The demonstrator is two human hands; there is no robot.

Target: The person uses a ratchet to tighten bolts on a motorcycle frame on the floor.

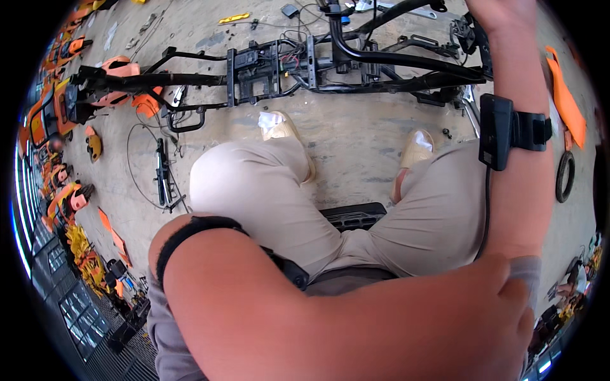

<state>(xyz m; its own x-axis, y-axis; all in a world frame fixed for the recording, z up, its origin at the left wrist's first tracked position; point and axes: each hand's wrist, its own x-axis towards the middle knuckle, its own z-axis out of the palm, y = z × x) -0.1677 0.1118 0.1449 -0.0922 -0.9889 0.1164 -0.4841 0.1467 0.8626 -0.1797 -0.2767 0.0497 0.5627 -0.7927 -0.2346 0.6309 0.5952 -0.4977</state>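
Observation:
My right arm reaches forward to the top right. My right hand (504, 14) is cut off by the upper edge, close to the right end of a black tubular vehicle frame (406, 58). Its fingers and anything in them are out of sight. My left arm crosses low in front of my body. My left hand (499, 311) lies against my right upper arm near the grey sleeve, its fingers mostly hidden. A black strapped device (497, 132) sits on my right forearm, with a cable running down. Another strap (197, 228) circles my left arm.
The frame lies across the concrete floor beyond my feet, with wires in its middle. A shock absorber (163, 173) and thin cable lie left. An orange panel (565, 101) and a black ring (565, 175) lie right. Orange vehicles (67, 200) stand far left.

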